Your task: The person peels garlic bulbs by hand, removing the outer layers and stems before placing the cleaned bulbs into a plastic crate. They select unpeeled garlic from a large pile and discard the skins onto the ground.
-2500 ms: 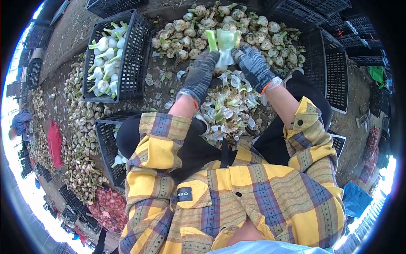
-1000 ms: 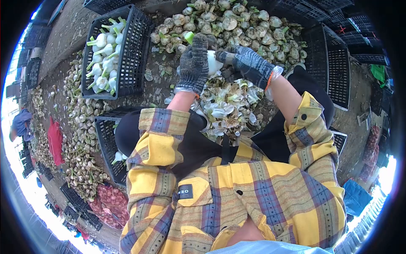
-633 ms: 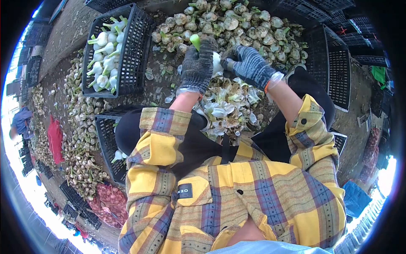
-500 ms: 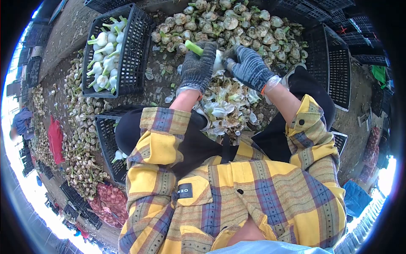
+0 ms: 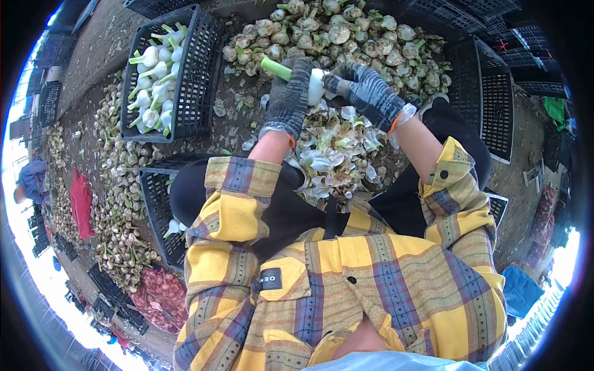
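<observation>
My left hand [image 5: 289, 93], in a dark grey knit glove, is wrapped around a garlic bulb [image 5: 316, 87]. The bulb's white, peeled-looking head shows on the right of the fist, and its cut green stem sticks out to the left. Close beside the head is my right hand [image 5: 365, 93], gloved the same way, with thumb and fingers drawn together; what they pinch, if anything, is too small to make out. Below both hands lies a heap of peeled garlic skins [image 5: 337, 148]. Just beyond them is a large pile of unpeeled garlic bulbs [image 5: 371, 46] with dirty outer skins.
A black plastic crate [image 5: 198, 80] of clean white bulbs stands at the left. Another crate [image 5: 158, 204] sits by my left knee, and a tall crate [image 5: 495, 99] at the right. More garlic [image 5: 120, 216], a red cloth [image 5: 80, 204] and a person [image 5: 32, 179] are farther left.
My right hand has drawn slightly right, off the bulb, exposing more of its white head. My left hand has shifted a little left with the bulb.
</observation>
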The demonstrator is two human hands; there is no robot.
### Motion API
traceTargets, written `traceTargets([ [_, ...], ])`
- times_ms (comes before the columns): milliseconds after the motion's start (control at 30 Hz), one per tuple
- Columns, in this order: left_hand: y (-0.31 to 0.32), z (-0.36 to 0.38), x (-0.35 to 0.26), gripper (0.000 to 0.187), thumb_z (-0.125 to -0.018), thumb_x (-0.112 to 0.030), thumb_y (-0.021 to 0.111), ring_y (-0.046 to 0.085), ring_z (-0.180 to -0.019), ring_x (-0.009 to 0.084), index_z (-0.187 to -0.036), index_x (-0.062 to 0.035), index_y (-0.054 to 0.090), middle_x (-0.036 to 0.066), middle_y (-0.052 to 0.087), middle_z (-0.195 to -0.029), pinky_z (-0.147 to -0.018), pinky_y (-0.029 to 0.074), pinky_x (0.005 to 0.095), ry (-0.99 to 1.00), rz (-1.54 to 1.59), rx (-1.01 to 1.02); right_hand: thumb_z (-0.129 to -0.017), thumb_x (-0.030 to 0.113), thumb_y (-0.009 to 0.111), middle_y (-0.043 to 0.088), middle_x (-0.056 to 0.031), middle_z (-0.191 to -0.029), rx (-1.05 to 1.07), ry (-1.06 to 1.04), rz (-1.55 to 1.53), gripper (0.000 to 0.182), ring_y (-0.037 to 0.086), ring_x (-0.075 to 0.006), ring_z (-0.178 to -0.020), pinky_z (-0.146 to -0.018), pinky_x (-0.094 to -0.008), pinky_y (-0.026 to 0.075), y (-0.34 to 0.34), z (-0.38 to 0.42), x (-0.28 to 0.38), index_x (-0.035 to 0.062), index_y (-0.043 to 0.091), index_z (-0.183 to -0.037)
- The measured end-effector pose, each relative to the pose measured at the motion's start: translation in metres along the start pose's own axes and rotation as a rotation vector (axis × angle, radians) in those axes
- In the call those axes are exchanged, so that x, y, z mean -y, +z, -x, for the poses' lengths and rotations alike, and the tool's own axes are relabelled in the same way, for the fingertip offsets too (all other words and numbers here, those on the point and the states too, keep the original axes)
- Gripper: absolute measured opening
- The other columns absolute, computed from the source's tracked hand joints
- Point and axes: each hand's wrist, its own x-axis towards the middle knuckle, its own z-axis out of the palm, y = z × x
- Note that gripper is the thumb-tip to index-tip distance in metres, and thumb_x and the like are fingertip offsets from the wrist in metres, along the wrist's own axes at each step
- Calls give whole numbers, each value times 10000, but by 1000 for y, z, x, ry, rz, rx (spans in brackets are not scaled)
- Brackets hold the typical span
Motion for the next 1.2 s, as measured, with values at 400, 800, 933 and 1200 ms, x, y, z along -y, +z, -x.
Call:
traceTargets([
  [400,-13,-12,-9,227,-770,-305,507,588,-673,239,-891,-117,547,80,599,-815,-560,497,391,-271,476,-125,-819,55,554,570,-107,-889,-378,38,-163,184,582,-187,-769,-696,-329,534,-17,-16,-16,2,501,-987],
  [800,-47,-28,-38,411,-816,-472,418,588,-733,299,-995,-117,523,116,585,-880,-558,520,410,-270,667,-203,-803,382,527,598,-183,-968,216,-153,966,419,561,-326,-911,-805,-369,435,-10,18,-4,29,577,-1024],
  [933,-112,-57,-82,493,-812,-443,438,573,-777,333,-1005,9,473,196,534,-935,-685,531,425,336,1008,338,-795,354,534,589,-198,-972,259,-205,998,398,551,-340,-929,-810,-381,431,-11,23,-13,23,567,-1014],
  [1200,-74,-100,-53,445,-821,-411,497,546,-747,280,-1026,-20,448,140,535,-821,-647,502,382,53,560,-350,-796,356,534,578,-202,-994,232,-249,1034,415,542,-348,-946,-822,-395,425,-8,35,-12,28,549,-1050],
])
